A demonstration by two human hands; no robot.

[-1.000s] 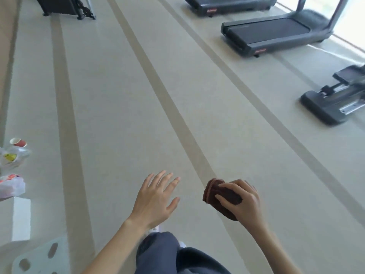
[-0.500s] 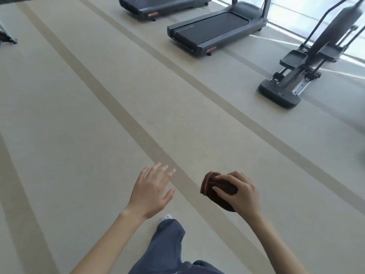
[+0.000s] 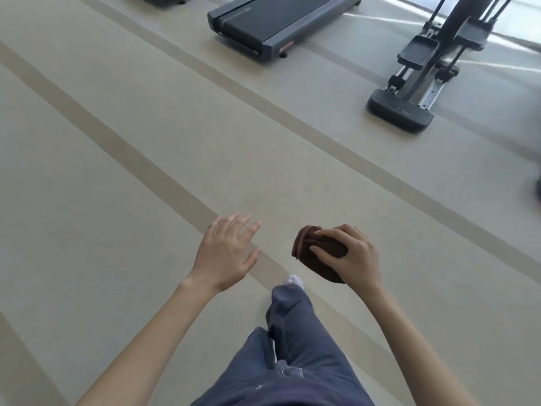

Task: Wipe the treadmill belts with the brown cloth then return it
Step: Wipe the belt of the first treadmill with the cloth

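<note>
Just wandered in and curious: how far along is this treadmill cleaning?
Done: the folded brown cloth is picked up, gripped in the right hand. In hand: the person stands on the beige floor, left hand open, short of the dark grey treadmill. Left: wiping, it seems, then returning the cloth.

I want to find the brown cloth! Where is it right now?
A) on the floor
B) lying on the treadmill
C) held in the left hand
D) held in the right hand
D: the right hand has its fingers curled round the folded brown cloth, while the left hand is spread and holds nothing.
</note>
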